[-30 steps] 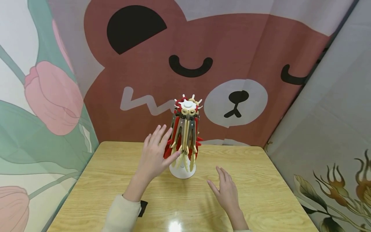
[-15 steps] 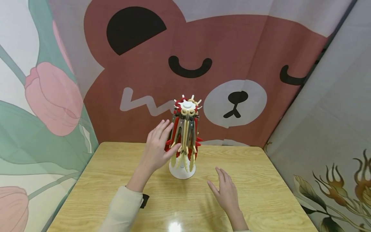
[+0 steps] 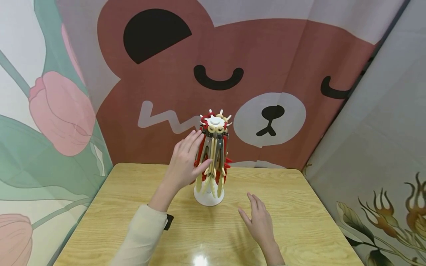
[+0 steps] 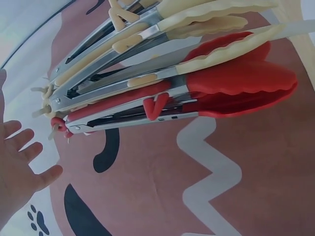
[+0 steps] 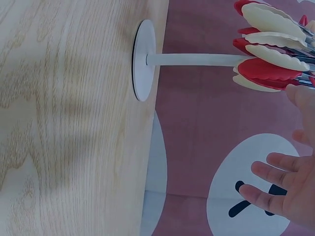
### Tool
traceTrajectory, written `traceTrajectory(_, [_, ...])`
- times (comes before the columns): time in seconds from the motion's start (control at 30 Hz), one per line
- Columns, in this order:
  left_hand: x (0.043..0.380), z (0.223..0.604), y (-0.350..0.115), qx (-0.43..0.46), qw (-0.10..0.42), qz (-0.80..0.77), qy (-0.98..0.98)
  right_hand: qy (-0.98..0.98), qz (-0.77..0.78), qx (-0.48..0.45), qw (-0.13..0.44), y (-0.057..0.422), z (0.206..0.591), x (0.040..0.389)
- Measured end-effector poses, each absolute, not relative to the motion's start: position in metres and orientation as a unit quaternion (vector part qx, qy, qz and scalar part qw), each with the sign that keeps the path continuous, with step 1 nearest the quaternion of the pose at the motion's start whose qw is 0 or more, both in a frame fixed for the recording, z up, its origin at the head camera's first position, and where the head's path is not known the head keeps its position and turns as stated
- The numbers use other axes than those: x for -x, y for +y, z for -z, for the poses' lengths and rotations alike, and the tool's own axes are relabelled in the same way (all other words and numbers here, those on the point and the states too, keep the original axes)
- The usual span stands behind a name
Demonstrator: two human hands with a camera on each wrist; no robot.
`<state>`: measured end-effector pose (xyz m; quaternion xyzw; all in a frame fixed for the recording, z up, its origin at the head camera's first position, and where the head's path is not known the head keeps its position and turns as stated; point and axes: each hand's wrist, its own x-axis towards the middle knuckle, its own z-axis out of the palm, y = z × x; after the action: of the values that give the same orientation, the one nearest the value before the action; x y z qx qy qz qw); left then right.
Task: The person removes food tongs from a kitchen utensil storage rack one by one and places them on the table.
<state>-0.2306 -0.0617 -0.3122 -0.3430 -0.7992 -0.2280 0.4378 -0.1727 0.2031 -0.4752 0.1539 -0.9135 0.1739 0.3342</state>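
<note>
Several kitchen tongs hang by their end loops from the white hooked top [image 3: 215, 120] of an upright stand, tips down. Some are red tongs [image 4: 241, 81] and others cream tongs [image 4: 216, 59], all with metal arms. A white pole [image 5: 197, 59] runs down to a round white base [image 3: 209, 199]. My left hand [image 3: 184, 160] is raised at the left of the hanging tongs, fingers extended, overlapping them in the head view. In the left wrist view a gap separates this left hand [image 4: 17, 167] from the tongs. My right hand [image 3: 260, 223] hovers lower right of the base, fingers loosely spread, holding nothing.
The stand rests toward the back of a light wooden table [image 3: 283, 192]. Behind it hangs a curtain [image 3: 266, 48] with a bear print. Patterned cloths flank the table, with a tulip print [image 3: 61, 111] on the left one.
My left hand has moved up and slightly right, its fingertips nearer the stand's top. My right hand and the stand have barely shifted.
</note>
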Motion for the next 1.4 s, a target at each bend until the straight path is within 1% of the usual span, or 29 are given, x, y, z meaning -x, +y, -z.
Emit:
traceTrajectory(0.17, [0.235, 0.306, -0.059, 0.344, 0.440, 0.211, -0.802, -0.915, -0.174, -0.152, 0.332, 0.203, 0.476, 0.173])
traceTrajectory(0.43, [0.241, 0.294, -0.053, 0.349, 0.425, 0.243, -0.799, -0.917, -0.169, -0.152, 0.328, 0.205, 0.476, 0.171])
traceTrajectory(0.67, [0.245, 0.284, -0.050, 0.351, 0.399, 0.263, -0.805, -0.921, -0.167, -0.154, 0.318, 0.203, 0.477, 0.170])
traceTrajectory(0.9, [0.253, 0.276, -0.049, 0.348, 0.395, 0.222, -0.821, -0.919, -0.168, -0.155, 0.319, 0.203, 0.478, 0.170])
traceTrajectory(1.2, [0.263, 0.274, -0.047, 0.339, 0.376, 0.226, -0.832, -0.919, -0.165, -0.169, 0.316, 0.205, 0.480, 0.169])
traceTrajectory(1.4, [0.270, 0.275, -0.042, 0.324, 0.357, 0.245, -0.841, -0.926, -0.183, -0.167, 0.285, 0.204, 0.481, 0.166])
